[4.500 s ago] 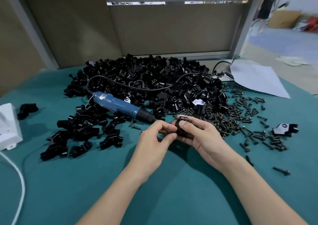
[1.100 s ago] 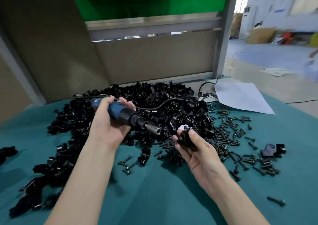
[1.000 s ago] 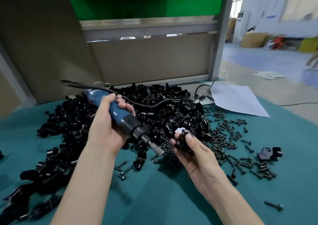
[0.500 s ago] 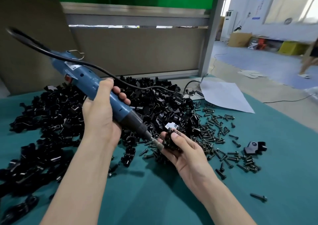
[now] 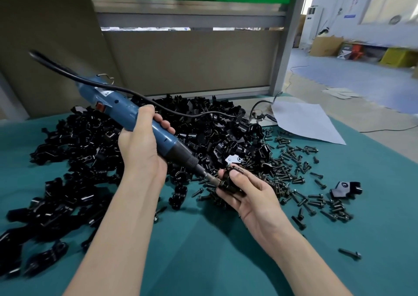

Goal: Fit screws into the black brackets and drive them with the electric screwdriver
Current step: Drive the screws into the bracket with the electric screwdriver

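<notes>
Your left grip (image 5: 140, 153) is wrapping round the blue barrel of the screwdriver (image 5: 126, 112), left of the frame's centre, with the fingers curling over its top. The tool is slanting down to the right. A red switch (image 5: 100, 107) is showing on its upper body, and a black collar is narrowing to a metal bit (image 5: 209, 179). A black cord (image 5: 181, 112) is trailing from its rear across the upper left.

Your right grip (image 5: 251, 197) is pinching one bracket (image 5: 227, 182) at centre frame, thumb on top and fingers curling beneath, and is holding it just above the teal counter (image 5: 203, 255). The bracket is looking small, black and glossy, and your fingers are hiding much of it. A dull metal piece (image 5: 236, 171) is showing at its top. The bit's tip is touching its left side.

Behind, a pile (image 5: 199, 123) of like brackets is spreading across the counter. Dark screws (image 5: 294, 173) are lying scattered at right, below a sheet of paper (image 5: 303, 121).
</notes>
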`<state>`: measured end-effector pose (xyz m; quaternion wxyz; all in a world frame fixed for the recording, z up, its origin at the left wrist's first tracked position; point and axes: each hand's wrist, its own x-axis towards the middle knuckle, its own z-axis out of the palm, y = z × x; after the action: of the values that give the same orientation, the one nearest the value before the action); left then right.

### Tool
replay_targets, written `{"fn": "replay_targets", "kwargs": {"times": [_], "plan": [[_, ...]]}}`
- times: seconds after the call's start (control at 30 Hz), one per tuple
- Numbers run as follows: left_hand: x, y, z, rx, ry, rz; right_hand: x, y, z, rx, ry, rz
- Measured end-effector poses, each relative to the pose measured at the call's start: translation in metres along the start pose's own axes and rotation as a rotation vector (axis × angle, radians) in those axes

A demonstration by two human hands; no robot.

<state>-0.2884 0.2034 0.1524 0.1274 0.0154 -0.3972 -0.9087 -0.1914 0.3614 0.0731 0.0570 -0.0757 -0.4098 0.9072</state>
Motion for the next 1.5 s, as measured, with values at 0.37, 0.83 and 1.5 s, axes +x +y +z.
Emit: {"fn": "replay_targets", "kwargs": {"times": [0.37,0.83,1.5], "plan": [[0.001,-0.006,-0.003,-0.016,0.063,-0.051,0.001,0.003,-0.002,-0.031,0.015,-0.031],[-0.002,-0.013,-0.002,0.002,0.079,-0.072,0.002,0.002,-0.002,0.003,0.058,-0.052],[-0.003,-0.017,-0.002,0.034,0.073,-0.079,0.001,0.002,-0.003,-0.043,0.059,-0.060]]}}
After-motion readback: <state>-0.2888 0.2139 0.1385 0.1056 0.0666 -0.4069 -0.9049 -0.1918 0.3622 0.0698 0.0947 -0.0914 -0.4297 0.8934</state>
